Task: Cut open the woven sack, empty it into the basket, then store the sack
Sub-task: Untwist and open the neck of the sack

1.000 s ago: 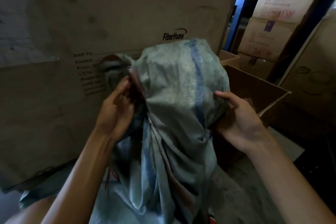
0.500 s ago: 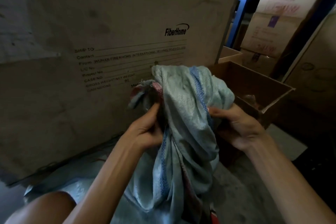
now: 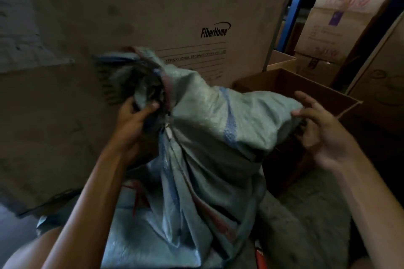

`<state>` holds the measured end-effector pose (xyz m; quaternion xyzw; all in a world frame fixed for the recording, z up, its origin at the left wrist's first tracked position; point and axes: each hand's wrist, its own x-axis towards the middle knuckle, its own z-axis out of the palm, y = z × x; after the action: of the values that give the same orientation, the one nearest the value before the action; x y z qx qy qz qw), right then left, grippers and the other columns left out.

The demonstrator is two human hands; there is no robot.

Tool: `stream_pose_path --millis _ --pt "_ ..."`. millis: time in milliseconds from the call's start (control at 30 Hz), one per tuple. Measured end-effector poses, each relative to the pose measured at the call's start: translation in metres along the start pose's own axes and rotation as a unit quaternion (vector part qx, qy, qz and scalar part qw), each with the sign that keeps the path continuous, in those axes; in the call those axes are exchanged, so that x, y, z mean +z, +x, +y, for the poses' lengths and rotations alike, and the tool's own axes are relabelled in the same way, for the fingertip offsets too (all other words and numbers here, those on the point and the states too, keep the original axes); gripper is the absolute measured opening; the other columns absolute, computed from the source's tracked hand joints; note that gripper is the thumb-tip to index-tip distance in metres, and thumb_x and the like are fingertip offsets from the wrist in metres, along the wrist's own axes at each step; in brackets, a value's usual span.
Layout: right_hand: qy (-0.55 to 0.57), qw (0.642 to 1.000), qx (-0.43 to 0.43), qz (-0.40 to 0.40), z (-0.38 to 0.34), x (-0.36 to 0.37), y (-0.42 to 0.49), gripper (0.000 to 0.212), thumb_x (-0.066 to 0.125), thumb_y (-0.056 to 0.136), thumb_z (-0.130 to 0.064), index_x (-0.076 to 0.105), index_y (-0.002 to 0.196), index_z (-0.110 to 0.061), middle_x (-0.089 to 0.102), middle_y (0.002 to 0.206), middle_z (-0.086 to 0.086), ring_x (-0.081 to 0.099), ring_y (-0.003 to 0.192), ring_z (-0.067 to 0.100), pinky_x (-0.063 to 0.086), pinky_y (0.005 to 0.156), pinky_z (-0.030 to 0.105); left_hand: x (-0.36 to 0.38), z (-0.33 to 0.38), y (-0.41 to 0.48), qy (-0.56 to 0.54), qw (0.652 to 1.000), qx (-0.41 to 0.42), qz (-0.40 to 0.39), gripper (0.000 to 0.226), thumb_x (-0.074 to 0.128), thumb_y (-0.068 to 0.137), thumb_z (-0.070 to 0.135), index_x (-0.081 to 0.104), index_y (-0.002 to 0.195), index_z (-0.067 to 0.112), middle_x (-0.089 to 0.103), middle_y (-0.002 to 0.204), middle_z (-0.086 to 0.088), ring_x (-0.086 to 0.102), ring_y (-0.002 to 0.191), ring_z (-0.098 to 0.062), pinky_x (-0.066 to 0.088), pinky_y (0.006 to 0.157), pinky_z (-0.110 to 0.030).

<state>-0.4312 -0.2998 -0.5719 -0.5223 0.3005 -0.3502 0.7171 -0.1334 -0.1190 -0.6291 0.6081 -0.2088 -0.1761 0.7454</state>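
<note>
Centrally, the woven sack point(image 3: 207, 137) hangs between both hands: left hand point(image 3: 133, 124) grips its bunched left end; right hand point(image 3: 323, 135), fingers spread, touches its right end, hold unclear. Behind, the large carton point(image 3: 175, 6) reads "FiberHome".

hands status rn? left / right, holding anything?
Left hand: grips the bunched end of the woven sack.
Right hand: thumb on the sack's fold, fingers spread; a real hold cannot be told.

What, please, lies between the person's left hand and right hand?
A pale blue-grey woven sack with a blue stripe, stretched from the left hand to the right hand, as the head view shows.
</note>
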Motion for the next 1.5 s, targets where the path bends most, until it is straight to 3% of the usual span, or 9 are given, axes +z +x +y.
stream_pose_path --millis 100,300,400,533,767,933,1133,1333,1500 --pt "-0.258 0.966 0.007 0.001 0.018 0.023 0.001 0.054 0.068 0.088 -0.026 0.050 0.137 -0.039 0.053 0.137 -0.001 0.057 0.115 0.020 0.051 0.085 0.034 0.015 -0.002 -0.007 -0.023 0.997 -0.009 -0.068 0.040 0.056 0.092 -0.014 0.058 0.129 0.001 0.077 0.098 0.003 0.074 0.086 -0.009 0.060 0.070 -0.017" --pt "-0.661 0.681 -0.122 0.290 0.046 0.033 0.005 0.062 0.043 0.093 -0.059 0.036 0.148 -0.031 0.027 0.147 0.023 0.027 0.133 0.043 0.027 0.107 0.055 0.031 0.007 -0.019 0.142 0.976 0.148 -0.073 0.048 0.072 0.089 0.002 0.057 0.133 0.015 0.068 0.116 0.007 0.066 0.107 -0.001 0.056 0.093 -0.018" --pt "-0.621 0.685 -0.204 0.323 0.038 0.037 0.000 0.058 0.034 0.094 -0.062 0.047 0.141 -0.031 0.026 0.149 0.020 0.027 0.134 0.041 0.026 0.108 0.054 0.037 0.011 -0.021 0.174 0.960 0.212 -0.054 0.044 0.073 0.089 0.003 0.060 0.131 0.009 0.069 0.118 -0.001 0.068 0.107 -0.006 0.056 0.095 -0.022" --pt "-0.460 0.867 -0.184 0.059 0.039 0.051 -0.011 0.091 0.035 0.070 -0.091 0.050 0.140 -0.035 0.017 0.158 -0.004 0.027 0.142 0.026 0.034 0.109 0.045 0.040 0.015 -0.024 0.207 0.952 0.212 -0.084 0.042 0.073 0.090 0.010 0.062 0.129 0.019 0.070 0.116 0.006 0.068 0.107 -0.001 0.056 0.093 -0.021" --pt "-0.626 0.762 -0.165 0.022 0.043 0.019 0.015 0.033 0.074 0.079 -0.021 0.074 0.112 -0.019 0.062 0.130 0.006 0.057 0.119 0.027 0.047 0.100 0.048 0.006 0.018 -0.003 0.302 0.902 0.211 -0.225 0.046 0.083 0.078 0.025 0.069 0.120 0.013 0.075 0.109 -0.003 0.072 0.100 -0.009 0.058 0.091 -0.025" --pt "-0.496 0.861 -0.049 0.105 0.028 -0.004 0.015 0.025 0.057 0.094 -0.007 0.067 0.112 -0.021 0.061 0.118 0.007 0.059 0.108 0.026 0.051 0.081 0.037 -0.044 0.005 0.015 0.361 0.892 0.258 -0.084 0.040 0.072 0.081 0.018 0.065 0.111 0.044 0.065 0.107 0.029 0.065 0.097 0.009 0.055 0.092 -0.024" --pt "-0.333 0.935 0.119 0.002 0.047 0.043 0.005 0.024 0.053 0.098 -0.040 0.062 0.110 -0.022 0.067 0.105 0.006 0.063 0.097 0.023 0.051 0.086 0.038 0.021 -0.013 -0.028 0.518 0.753 0.298 0.276 0.036 0.072 0.079 0.025 0.052 0.103 0.008 0.058 0.115 -0.026 0.046 0.109 -0.037 0.033 0.095 -0.046" --pt "-0.243 0.960 0.142 0.003 0.055 0.042 0.013 0.039 0.058 0.091 -0.053 0.062 0.118 -0.025 0.068 0.114 0.007 0.064 0.104 0.026 0.050 0.093 0.042 0.071 0.002 -0.067 0.577 0.800 -0.043 -0.158 0.097 0.008 0.087 0.086 0.071 0.084 0.012 0.070 0.093 -0.010 0.066 0.091 -0.031 0.051 0.089 -0.042" --pt "-0.231 0.961 0.106 -0.110 0.050 0.023 0.021 0.078 0.088 0.048 -0.055 0.063 0.121 -0.045 0.063 0.129 -0.002 0.062 0.115 0.024 0.052 0.096 0.045 0.068 -0.036 -0.052 0.366 0.872 -0.173 -0.275 0.053 0.082 0.076 0.050 0.069 0.116 0.019 0.073 0.112 -0.001 0.070 0.101 -0.020 0.059 0.092 -0.040"
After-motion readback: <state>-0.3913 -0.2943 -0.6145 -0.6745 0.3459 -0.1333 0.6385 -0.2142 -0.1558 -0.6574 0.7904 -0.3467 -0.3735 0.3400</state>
